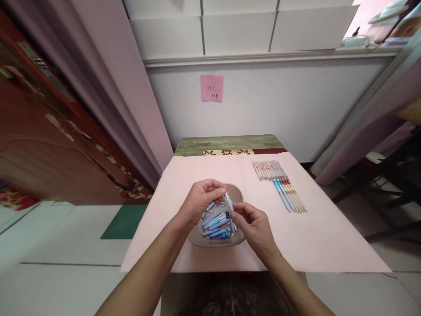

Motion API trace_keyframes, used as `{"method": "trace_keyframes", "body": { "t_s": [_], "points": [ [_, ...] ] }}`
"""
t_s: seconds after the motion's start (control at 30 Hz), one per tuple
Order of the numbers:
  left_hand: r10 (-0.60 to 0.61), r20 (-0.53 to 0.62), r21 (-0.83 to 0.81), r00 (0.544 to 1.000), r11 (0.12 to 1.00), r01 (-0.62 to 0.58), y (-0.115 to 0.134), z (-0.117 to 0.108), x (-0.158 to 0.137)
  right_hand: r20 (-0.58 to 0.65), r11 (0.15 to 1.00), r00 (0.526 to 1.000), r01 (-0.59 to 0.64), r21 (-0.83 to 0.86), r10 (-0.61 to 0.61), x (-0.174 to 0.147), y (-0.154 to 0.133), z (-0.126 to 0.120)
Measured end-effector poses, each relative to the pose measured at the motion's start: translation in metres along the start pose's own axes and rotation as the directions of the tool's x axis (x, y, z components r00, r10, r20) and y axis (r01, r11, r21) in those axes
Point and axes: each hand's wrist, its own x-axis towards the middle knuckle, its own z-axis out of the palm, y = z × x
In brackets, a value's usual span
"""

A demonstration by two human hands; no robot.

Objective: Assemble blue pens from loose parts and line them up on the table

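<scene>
Above a shallow greyish bin, I hold a short light-blue pen barrel between both hands. My left hand pinches its pale upper end with thumb and forefinger. Lower down, the thumb and fingers of my right hand are closed around the barrel. Whether a small separate part sits in the left fingertips cannot be made out. In the bin lies a loose heap of blue and lilac pen parts, some with dark ends, along with several small pieces; my hands hide part of its far side.
At the right of the pink-covered table lies a row of clear pens with red and lilac prints. Nearer are light-blue pens beside brown-and-cream ones. A pink note is stuck to the wall behind.
</scene>
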Motion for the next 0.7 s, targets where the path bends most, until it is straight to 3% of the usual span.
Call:
{"method": "trace_keyframes", "body": {
  "t_s": [0.07, 0.13, 0.17, 0.2, 0.23, 0.3, 0.43, 0.6, 0.7],
  "points": [
    [0.052, -0.065, 0.109, 0.997, 0.993, -0.045, -0.002, -0.010, 0.003, -0.036, 1.000, 0.999, 0.001, -0.024, -0.002, 0.001, 0.003, -0.005],
    [0.149, -0.149, 0.434, 0.977, 0.898, -0.071, -0.007, -0.024, 0.006, -0.128, 0.998, 0.992, 0.009, -0.068, -0.017, 0.001, 0.005, -0.014],
    [0.193, -0.166, 0.643, 0.967, 0.764, -0.042, -0.011, -0.030, 0.008, -0.180, 0.996, 0.983, 0.014, -0.092, -0.031, 0.001, 0.005, -0.019],
    [0.211, -0.150, 0.816, 0.966, 0.578, 0.000, -0.015, -0.036, 0.009, -0.225, 0.993, 0.973, 0.021, -0.112, -0.046, 0.001, 0.006, -0.024],
    [0.204, -0.143, 0.881, 0.968, 0.472, 0.031, -0.021, -0.041, 0.009, -0.259, 0.992, 0.964, 0.029, -0.126, -0.061, 0.000, 0.006, -0.028],
    [0.147, -0.107, 0.931, 0.983, 0.363, 0.047, -0.033, -0.044, 0.010, -0.299, 0.989, 0.950, 0.044, -0.144, -0.086, 0.000, 0.006, -0.033],
    [-0.001, -0.031, 0.961, 1.000, 0.274, 0.030, -0.055, -0.040, 0.014, -0.308, 0.985, 0.946, 0.048, -0.167, -0.099, -0.003, 0.005, -0.033],
    [-0.115, -0.077, 0.985, 0.990, 0.146, 0.093, -0.062, -0.035, 0.023, -0.311, 0.986, 0.947, 0.030, -0.165, -0.081, -0.007, 0.005, -0.031],
    [-0.149, -0.079, 0.989, 0.986, 0.113, 0.096, -0.061, -0.032, 0.024, -0.333, 0.986, 0.939, 0.030, -0.162, -0.084, -0.008, 0.005, -0.033]
  ]
}}
